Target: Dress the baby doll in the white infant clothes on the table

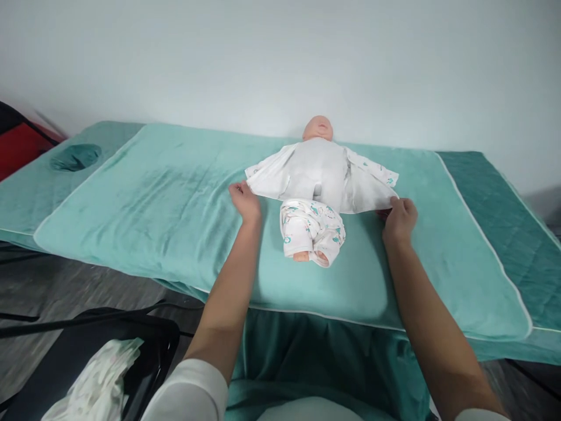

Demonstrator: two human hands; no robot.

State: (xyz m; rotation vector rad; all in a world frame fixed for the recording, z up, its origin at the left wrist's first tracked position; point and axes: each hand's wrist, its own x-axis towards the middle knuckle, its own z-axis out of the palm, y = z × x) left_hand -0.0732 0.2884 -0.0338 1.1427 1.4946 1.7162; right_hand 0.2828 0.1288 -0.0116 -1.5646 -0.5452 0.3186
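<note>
A baby doll (pixel 318 169) lies on its back on a teal towel (pixel 166 204), head toward the wall. It wears patterned trousers (pixel 312 227) and an open white jacket (pixel 280 175) spread flat to both sides. My left hand (pixel 244 202) is closed on the lower corner of the jacket's left flap. My right hand (pixel 398 219) is closed on the lower corner of the right flap. Both arms reach forward over the table's near edge.
The towel covers a long padded table (pixel 504 210) with a darker green cover and a face hole (pixel 75 156) at the far left. A black stand at the lower left holds patterned white cloth (pixel 99 380). Something red (pixel 20 149) stands at the far left.
</note>
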